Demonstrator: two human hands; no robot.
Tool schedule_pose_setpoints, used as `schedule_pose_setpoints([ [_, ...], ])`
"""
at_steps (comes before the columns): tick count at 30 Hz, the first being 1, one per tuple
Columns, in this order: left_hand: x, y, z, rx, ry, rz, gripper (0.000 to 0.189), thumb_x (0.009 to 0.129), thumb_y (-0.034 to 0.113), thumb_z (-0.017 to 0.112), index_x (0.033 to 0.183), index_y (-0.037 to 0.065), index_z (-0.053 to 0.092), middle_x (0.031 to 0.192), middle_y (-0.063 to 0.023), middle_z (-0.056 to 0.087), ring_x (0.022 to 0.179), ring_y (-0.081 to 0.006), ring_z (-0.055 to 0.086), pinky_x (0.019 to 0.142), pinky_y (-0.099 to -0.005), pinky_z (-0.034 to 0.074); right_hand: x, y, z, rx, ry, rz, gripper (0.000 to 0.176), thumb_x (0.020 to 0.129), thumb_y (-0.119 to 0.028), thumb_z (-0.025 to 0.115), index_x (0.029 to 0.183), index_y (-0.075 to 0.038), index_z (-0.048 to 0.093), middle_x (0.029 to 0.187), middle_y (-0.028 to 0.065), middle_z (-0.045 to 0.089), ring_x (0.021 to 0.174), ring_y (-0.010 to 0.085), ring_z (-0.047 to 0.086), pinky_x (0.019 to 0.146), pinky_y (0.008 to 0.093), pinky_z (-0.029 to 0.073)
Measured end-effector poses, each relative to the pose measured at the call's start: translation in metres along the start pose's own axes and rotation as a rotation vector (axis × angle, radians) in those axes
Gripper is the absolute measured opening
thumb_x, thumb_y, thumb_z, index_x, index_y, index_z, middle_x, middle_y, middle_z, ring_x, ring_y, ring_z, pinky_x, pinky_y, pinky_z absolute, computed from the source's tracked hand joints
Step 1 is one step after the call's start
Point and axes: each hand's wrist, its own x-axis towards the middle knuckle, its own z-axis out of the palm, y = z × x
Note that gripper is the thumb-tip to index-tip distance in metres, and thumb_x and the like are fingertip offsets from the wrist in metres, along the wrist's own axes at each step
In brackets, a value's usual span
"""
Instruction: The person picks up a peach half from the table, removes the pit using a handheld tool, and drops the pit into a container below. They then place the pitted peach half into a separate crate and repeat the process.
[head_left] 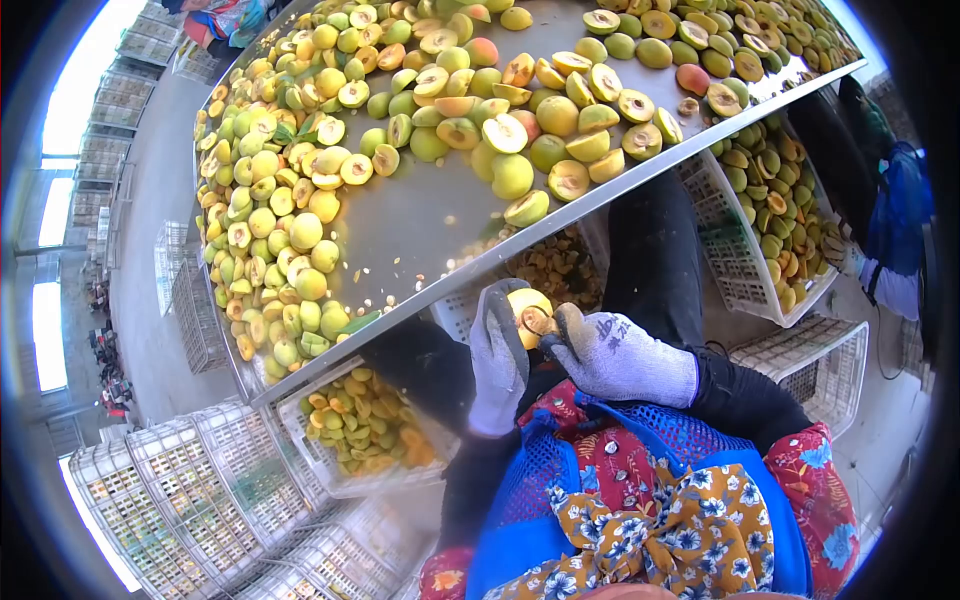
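In the head view, my left hand (498, 350), in a pale glove with a dark, dirty palm, grips a halved yellow apricot (527, 302) with its cut face turned up. Right at that face, my gloved right hand (630, 358) has thumb and fingers closed on the brown pit (537, 321). Both hands are close together in front of my chest, just below the metal table's edge (440, 290). Whole and halved apricots (300, 230) are heaped over the tabletop. Behind my hands, a crate (455, 312) contains brown pits (560, 265).
Fruit halves fill a crate (735, 245) at right and another crate (345, 480) at lower left. Stacked white crates (215, 465) stand on the left, and another crate (850, 370) lies at right. A co-worker's sleeve (890, 290) shows at far right; another person (225, 22) is at top left.
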Motion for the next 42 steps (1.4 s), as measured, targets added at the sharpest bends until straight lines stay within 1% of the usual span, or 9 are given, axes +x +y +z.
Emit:
schedule_pose_setpoints([
  [4, -0.007, -0.004, 0.005, 0.14, 0.074, 0.131, 0.035, 0.105, 0.024, 0.036, 0.109, -0.001, 0.059, 0.097, -0.0118, 0.063, 0.088, -0.0204, 0.063, 0.081, -0.0331, 0.049, 0.004, 0.015, 0.01, -0.035, 0.139, -0.369, 0.034, 0.099, -0.032, 0.05, 0.098, 0.002, 0.052, 0.067, 0.0148, 0.06, 0.047, 0.0281, 0.059, 0.042, 0.0376, 0.046],
  [7, -0.006, -0.007, 0.009, 0.131, 0.111, 0.155, 0.033, 0.104, 0.02, 0.036, 0.108, -0.002, 0.06, 0.096, -0.0136, 0.065, 0.088, -0.0221, 0.064, 0.081, -0.0344, 0.05, 0.006, 0.003, -0.019, 0.949, -0.428, 0.577, 0.04, 0.1, -0.041, 0.047, 0.096, -0.003, 0.057, 0.069, 0.0059, 0.059, 0.047, 0.0154, 0.056, 0.04, 0.0277, 0.044],
  [14, -0.008, -0.01, 0.013, 0.264, 0.029, 0.019, 0.034, 0.104, 0.019, 0.034, 0.104, -0.001, 0.061, 0.095, -0.0124, 0.064, 0.088, -0.022, 0.061, 0.081, -0.0323, 0.048, -0.001, 0.013, -0.001, 0.807, -0.325, 0.485, 0.039, 0.1, -0.044, 0.05, 0.093, -0.006, 0.056, 0.059, -0.0006, 0.049, 0.039, 0.0067, 0.043, 0.034, 0.0204, 0.033],
  [25, -0.003, -0.015, 0.013, -0.302, -0.164, -0.05, 0.046, 0.104, 0.042, 0.039, 0.108, 0.0, 0.057, 0.09, -0.0099, 0.064, 0.082, -0.0184, 0.064, 0.076, -0.0304, 0.051, -0.011, 0.041, 0.02, 2.619, -0.929, 0.707, 0.039, 0.102, -0.04, 0.046, 0.099, -0.002, 0.053, 0.055, 0.0032, 0.045, 0.033, 0.0068, 0.038, 0.029, 0.0177, 0.032],
  [29, 0.003, -0.078, -0.018, 0.515, 0.096, 0.481, 0.04, 0.1, 0.034, 0.051, 0.117, -0.003, 0.056, 0.099, -0.0147, 0.064, 0.089, -0.0224, 0.064, 0.077, -0.0343, 0.052, -0.014, 0.028, 0.003, 2.179, -0.702, 0.602, 0.039, 0.102, -0.04, 0.046, 0.094, -0.003, 0.055, 0.056, 0.0035, 0.047, 0.034, 0.0074, 0.039, 0.03, 0.0191, 0.031],
  [31, -0.002, -0.038, -0.032, -0.144, 0.373, -0.207, 0.041, 0.101, 0.027, 0.047, 0.125, -0.006, 0.052, 0.112, -0.0204, 0.062, 0.103, -0.0292, 0.062, 0.088, -0.0393, 0.05, -0.013, 0.019, -0.008, 1.947, -0.605, 0.578, 0.039, 0.102, -0.041, 0.047, 0.092, -0.004, 0.056, 0.056, 0.0035, 0.048, 0.034, 0.0076, 0.04, 0.031, 0.0197, 0.031],
  [33, -0.024, -0.043, -0.095, 0.582, 0.534, 0.016, 0.027, 0.1, 0.024, 0.048, 0.113, 0.001, 0.056, 0.1, -0.0074, 0.062, 0.085, -0.0177, 0.061, 0.074, -0.0318, 0.053, -0.009, 0.021, -0.013, 1.704, -0.462, 0.594, 0.04, 0.1, -0.041, 0.051, 0.093, -0.002, 0.057, 0.057, 0.0016, 0.049, 0.036, 0.0064, 0.041, 0.033, 0.0191, 0.033],
  [36, -0.051, 0.019, -0.148, 1.351, 0.634, -0.272, 0.037, 0.099, 0.029, 0.05, 0.124, 0.001, 0.054, 0.116, -0.0225, 0.061, 0.103, -0.0427, 0.06, 0.086, -0.0459, 0.049, -0.003, 0.041, 0.004, 1.59, -0.402, 0.732, 0.035, 0.099, -0.037, 0.055, 0.108, -0.003, 0.058, 0.06, 0.0002, 0.051, 0.04, 0.0049, 0.045, 0.034, 0.0182, 0.034],
  [42, 0.058, 0.079, -0.123, 1.486, 0.446, 0.097, 0.043, 0.093, 0.027, 0.057, 0.129, 0.003, 0.053, 0.123, -0.0265, 0.056, 0.112, -0.0423, 0.054, 0.093, -0.0476, 0.046, 0.008, 0.066, 0.029, 1.638, -0.498, 0.789, 0.028, 0.099, -0.034, 0.056, 0.116, -0.012, 0.055, 0.068, 0.003, 0.057, 0.042, 0.0062, 0.048, 0.036, 0.0175, 0.038],
])
